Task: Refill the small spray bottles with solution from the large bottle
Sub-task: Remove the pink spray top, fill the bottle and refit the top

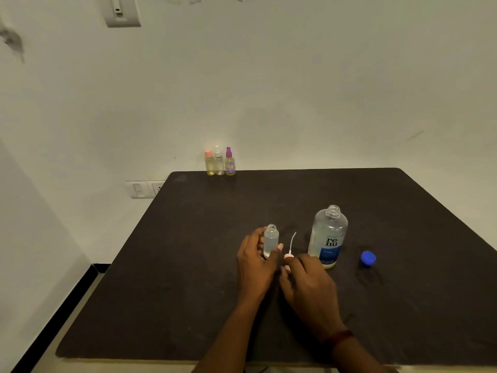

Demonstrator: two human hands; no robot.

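Steadying the small spray bottle upright on the dark desk with the left hand, fingers wrapped round its clear body, thumb across the front. Neck open, pump off; fill level too faint to read.

Pinching the pink pump head with the right hand just beside that bottle, fingers clamped on it, white dip tube pointing away toward the wall. Cannot tell whether lifted or resting on the desk.

Just right of the tube: the large renu bottle, upright, uncapped, apparently well filled. Further right, apart from it: the blue cap, lying on the desk. At the far edge by the wall: three more small bottles in a tight row, pumps on, pink, white and purple, each seemingly holding liquid.

Judging progress: midway at best. Both bottles open, so either ready for pouring or just past it. Remaining for certain: pump back on this bottle, cap back on the large one. Row at the back finished or waiting, impossible to say.
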